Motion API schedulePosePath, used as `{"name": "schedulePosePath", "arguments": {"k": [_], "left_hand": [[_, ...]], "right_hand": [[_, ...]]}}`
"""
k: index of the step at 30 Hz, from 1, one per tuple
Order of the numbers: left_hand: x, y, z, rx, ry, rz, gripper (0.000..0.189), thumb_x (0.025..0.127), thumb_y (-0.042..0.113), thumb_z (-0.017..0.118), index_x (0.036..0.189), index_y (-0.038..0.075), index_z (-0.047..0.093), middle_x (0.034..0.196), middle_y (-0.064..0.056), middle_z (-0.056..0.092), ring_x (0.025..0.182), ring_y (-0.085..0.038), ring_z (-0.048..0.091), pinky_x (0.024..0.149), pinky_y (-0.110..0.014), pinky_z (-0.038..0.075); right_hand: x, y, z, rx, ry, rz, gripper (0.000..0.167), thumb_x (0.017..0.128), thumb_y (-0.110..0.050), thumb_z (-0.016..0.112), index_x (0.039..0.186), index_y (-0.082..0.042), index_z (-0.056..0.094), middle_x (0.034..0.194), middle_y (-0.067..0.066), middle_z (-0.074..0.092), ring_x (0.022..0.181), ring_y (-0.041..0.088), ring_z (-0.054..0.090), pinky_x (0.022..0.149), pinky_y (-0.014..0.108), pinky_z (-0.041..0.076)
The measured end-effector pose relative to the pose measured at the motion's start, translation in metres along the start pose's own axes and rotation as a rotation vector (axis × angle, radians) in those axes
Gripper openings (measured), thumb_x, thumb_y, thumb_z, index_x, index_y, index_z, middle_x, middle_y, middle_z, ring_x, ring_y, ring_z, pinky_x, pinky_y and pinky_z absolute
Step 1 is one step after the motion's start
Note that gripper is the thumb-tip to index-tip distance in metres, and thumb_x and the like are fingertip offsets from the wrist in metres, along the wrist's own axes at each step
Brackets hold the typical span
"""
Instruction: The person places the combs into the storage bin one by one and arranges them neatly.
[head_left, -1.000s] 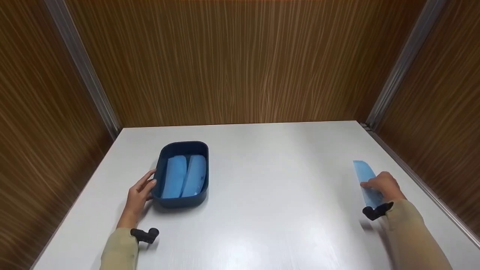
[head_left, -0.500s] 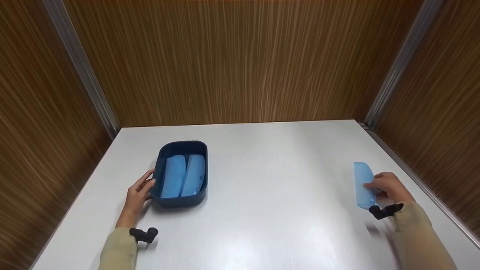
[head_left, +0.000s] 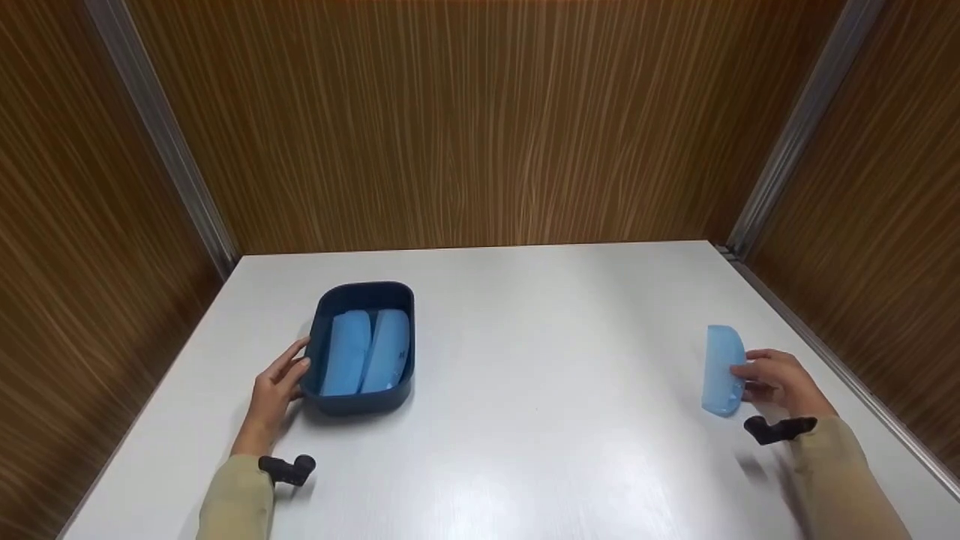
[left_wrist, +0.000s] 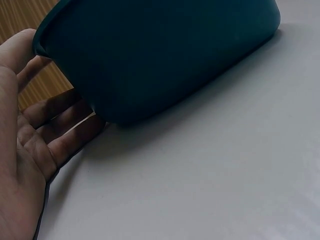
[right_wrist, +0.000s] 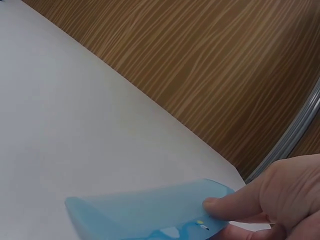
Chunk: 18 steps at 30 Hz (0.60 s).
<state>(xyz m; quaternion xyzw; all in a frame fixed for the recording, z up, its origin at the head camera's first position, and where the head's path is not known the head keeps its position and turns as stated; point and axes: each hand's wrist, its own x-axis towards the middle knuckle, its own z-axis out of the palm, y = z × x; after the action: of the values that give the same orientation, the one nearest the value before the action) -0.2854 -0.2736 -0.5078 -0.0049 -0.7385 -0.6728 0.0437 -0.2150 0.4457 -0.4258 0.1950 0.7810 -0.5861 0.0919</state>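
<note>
In the head view a dark blue rounded box (head_left: 360, 406) stands at left on the white table, with two light-blue curved pieces (head_left: 348, 352) lying side by side in it. My left hand (head_left: 274, 394) touches the box's left side, fingers spread along the outer wall. The left wrist view shows its fingertips (left_wrist: 92, 122) at the wall's lower edge and another digit at the rim. At far right, my right hand (head_left: 776, 381) pinches a light-blue, smooth, half-oval piece (head_left: 721, 367) by its curved edge, thumb on top. The right wrist view shows glossy printing on this piece (right_wrist: 150, 210).
Brown wood-grain panels (head_left: 480, 127) stand behind the white table (head_left: 540, 337) and along both sides. Metal posts (head_left: 169, 142) run up the corners. A black wrist mount (head_left: 288, 470) sits on each sleeve.
My right hand has turned and shifted slightly right and down, and the light-blue piece now shows more of its face. The left hand and box stay in place.
</note>
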Motion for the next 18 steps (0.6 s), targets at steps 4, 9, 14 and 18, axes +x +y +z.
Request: {"name": "schedulePosePath", "arguments": {"k": [4, 9, 14, 18], "left_hand": [[0.000, 0.000, 0.000, 0.033, 0.005, -0.005, 0.052, 0.094, 0.038, 0.054, 0.141, 0.021, 0.042, 0.132, -0.014, 0.050, 0.113, -0.018, 0.050, 0.077, -0.024, 0.048], [0.000, -0.001, -0.001, 0.038, 0.006, -0.003, 0.053, 0.093, 0.040, 0.054, 0.141, 0.021, 0.042, 0.133, -0.013, 0.049, 0.114, -0.018, 0.049, 0.077, -0.024, 0.048], [0.000, -0.001, -0.001, 0.047, 0.007, 0.000, 0.053, 0.093, 0.041, 0.054, 0.141, 0.022, 0.042, 0.133, -0.013, 0.050, 0.113, -0.019, 0.050, 0.077, -0.024, 0.048], [-0.001, 0.000, -0.001, 0.051, 0.005, 0.000, 0.053, 0.093, 0.040, 0.055, 0.141, 0.021, 0.042, 0.132, -0.014, 0.050, 0.113, -0.019, 0.049, 0.077, -0.024, 0.048]], "right_hand": [[-0.012, -0.003, 0.008, 0.053, -0.008, -0.043, 0.080, 0.084, -0.044, 0.064, 0.141, -0.008, 0.021, 0.140, 0.019, 0.023, 0.114, 0.036, 0.042, 0.096, 0.062, 0.022], [-0.014, -0.006, 0.016, 0.102, -0.030, -0.053, 0.073, 0.086, -0.040, 0.064, 0.139, -0.011, 0.023, 0.142, 0.021, 0.023, 0.116, 0.037, 0.041, 0.097, 0.064, 0.017], [-0.007, -0.006, 0.019, 0.088, -0.037, -0.027, 0.078, 0.085, -0.042, 0.064, 0.142, -0.012, 0.020, 0.145, 0.020, 0.018, 0.119, 0.038, 0.038, 0.098, 0.065, 0.016], [0.005, -0.002, 0.017, 0.077, -0.035, -0.015, 0.077, 0.085, -0.042, 0.065, 0.141, -0.011, 0.024, 0.142, 0.019, 0.022, 0.118, 0.035, 0.042, 0.099, 0.061, 0.022]]}}
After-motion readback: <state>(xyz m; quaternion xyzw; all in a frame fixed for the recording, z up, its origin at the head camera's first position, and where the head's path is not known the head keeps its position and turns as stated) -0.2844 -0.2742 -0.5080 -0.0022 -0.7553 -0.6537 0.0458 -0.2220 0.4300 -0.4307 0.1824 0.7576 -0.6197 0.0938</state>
